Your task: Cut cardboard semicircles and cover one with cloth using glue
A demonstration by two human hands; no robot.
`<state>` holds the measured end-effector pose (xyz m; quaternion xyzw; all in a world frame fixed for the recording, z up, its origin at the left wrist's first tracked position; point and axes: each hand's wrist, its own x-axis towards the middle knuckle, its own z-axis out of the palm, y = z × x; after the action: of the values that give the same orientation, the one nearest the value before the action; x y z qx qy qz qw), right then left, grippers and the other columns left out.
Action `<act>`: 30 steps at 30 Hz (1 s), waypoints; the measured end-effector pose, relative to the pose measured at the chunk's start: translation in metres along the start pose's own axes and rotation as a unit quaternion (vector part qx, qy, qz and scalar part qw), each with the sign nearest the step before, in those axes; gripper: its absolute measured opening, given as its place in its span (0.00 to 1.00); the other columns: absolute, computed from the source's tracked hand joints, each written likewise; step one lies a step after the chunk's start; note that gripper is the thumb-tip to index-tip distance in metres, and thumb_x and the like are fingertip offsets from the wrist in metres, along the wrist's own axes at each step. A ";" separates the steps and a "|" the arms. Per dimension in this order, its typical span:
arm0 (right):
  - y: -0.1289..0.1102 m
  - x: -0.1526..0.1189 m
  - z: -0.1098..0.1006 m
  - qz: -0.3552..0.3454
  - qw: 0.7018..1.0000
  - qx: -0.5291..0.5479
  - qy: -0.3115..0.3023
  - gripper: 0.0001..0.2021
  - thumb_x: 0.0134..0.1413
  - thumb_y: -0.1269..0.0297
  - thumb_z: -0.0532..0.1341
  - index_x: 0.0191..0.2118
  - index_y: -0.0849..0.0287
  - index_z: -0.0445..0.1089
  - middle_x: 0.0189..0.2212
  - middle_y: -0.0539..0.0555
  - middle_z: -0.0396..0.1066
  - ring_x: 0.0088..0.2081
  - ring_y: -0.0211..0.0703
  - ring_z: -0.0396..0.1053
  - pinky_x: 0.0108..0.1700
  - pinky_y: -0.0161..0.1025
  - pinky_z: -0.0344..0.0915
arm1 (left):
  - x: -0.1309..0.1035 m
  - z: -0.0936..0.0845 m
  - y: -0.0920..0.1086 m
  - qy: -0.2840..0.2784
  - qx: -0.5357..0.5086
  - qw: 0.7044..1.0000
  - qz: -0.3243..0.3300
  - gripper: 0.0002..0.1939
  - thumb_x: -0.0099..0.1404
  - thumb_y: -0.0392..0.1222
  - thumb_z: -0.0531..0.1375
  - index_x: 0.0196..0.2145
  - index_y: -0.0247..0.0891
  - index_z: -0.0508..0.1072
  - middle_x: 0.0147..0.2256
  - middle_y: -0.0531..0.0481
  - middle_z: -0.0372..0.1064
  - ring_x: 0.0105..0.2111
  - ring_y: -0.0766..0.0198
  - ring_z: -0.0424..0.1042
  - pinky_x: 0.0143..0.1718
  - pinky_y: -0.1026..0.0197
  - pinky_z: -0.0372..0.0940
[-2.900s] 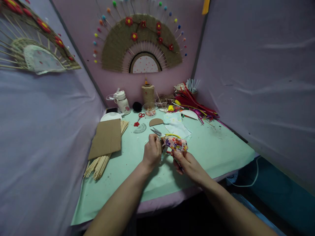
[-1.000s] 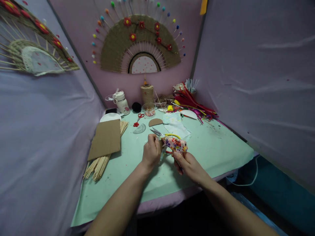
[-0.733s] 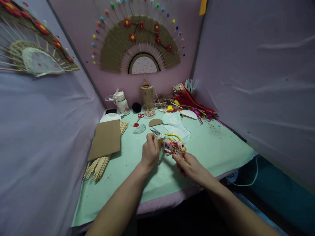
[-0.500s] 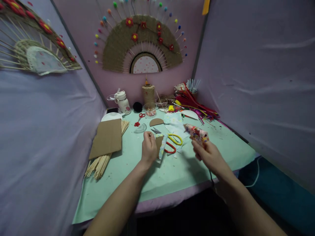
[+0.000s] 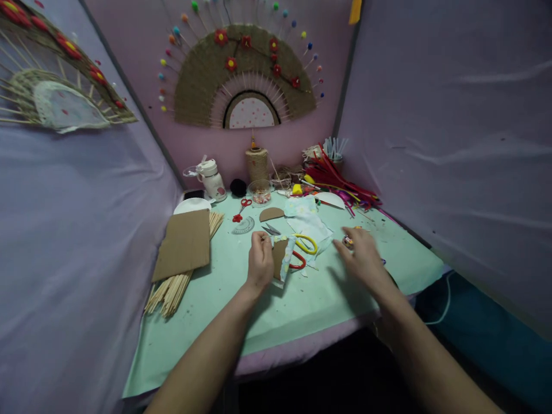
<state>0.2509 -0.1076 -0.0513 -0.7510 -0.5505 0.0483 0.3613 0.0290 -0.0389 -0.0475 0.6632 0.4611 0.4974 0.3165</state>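
Note:
My left hand [image 5: 260, 261] is closed on the edge of a small cardboard piece [image 5: 279, 259] edged with pale blue floral fabric. Just beyond that piece lie scissors with a yellow and red handle [image 5: 306, 244], partly covered by it. Over the right side of the table, my right hand [image 5: 362, 256] has its thumb and fingers apart. Behind those fingers a patterned glue gun [image 5: 347, 241] shows only in small part, the rest hidden by the hand. Pale blue floral fabric [image 5: 308, 221] lies between the two hands, farther back.
On the left, a cardboard sheet [image 5: 183, 244] rests on wooden sticks [image 5: 172, 296]. A protractor [image 5: 244, 225], small red scissors [image 5: 245, 203] and a cardboard half-circle [image 5: 271, 214] lie mid-table. Twine [image 5: 257, 165], a white bottle [image 5: 213, 181] and red pipe cleaners [image 5: 334, 175] line the back.
My right hand has let go of the glue gun and its fingers have spread; the gun is now lower, behind the hand. My left hand keeps hold of the cardboard piece.

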 end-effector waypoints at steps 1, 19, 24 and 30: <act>-0.013 -0.003 0.007 -0.015 0.992 0.112 -0.053 0.18 0.56 0.56 0.57 0.50 0.60 0.67 0.44 0.65 0.69 0.45 0.54 0.67 0.45 0.49 0.65 | -0.001 0.000 0.000 -0.005 -0.002 1.000 0.006 0.06 0.70 0.43 0.47 0.35 0.41 0.59 0.25 0.55 0.59 0.24 0.66 0.61 0.27 0.63 0.57; -0.064 -0.023 0.052 0.050 0.885 0.444 -0.133 0.14 0.51 0.52 0.63 0.34 0.59 0.69 0.31 0.52 0.70 0.33 0.41 0.67 0.33 0.38 0.69 | 0.001 -0.001 -0.005 -0.029 0.059 0.969 0.237 0.04 0.65 0.37 0.55 0.36 0.39 0.70 0.42 0.45 0.62 0.46 0.59 0.66 0.50 0.53 0.64; -0.060 -0.024 0.055 0.033 0.892 0.433 -0.128 0.13 0.53 0.53 0.62 0.35 0.59 0.69 0.31 0.52 0.69 0.34 0.41 0.66 0.34 0.37 0.69 | 0.002 0.000 -0.009 -0.032 0.063 0.962 0.265 0.05 0.64 0.36 0.56 0.35 0.39 0.72 0.41 0.45 0.62 0.43 0.61 0.67 0.46 0.56 0.66; -0.059 -0.024 0.055 0.018 0.893 0.430 -0.131 0.12 0.56 0.54 0.60 0.37 0.60 0.69 0.33 0.53 0.69 0.35 0.41 0.66 0.35 0.36 0.68 | 0.002 -0.003 -0.004 -0.070 0.048 0.951 0.296 0.05 0.63 0.38 0.59 0.35 0.37 0.75 0.43 0.44 0.60 0.44 0.60 0.66 0.46 0.56 0.66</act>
<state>0.1689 -0.0939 -0.0642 -0.5192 -0.5044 0.3847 0.5728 0.0253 -0.0357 -0.0491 0.8173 0.2441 0.4986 0.1542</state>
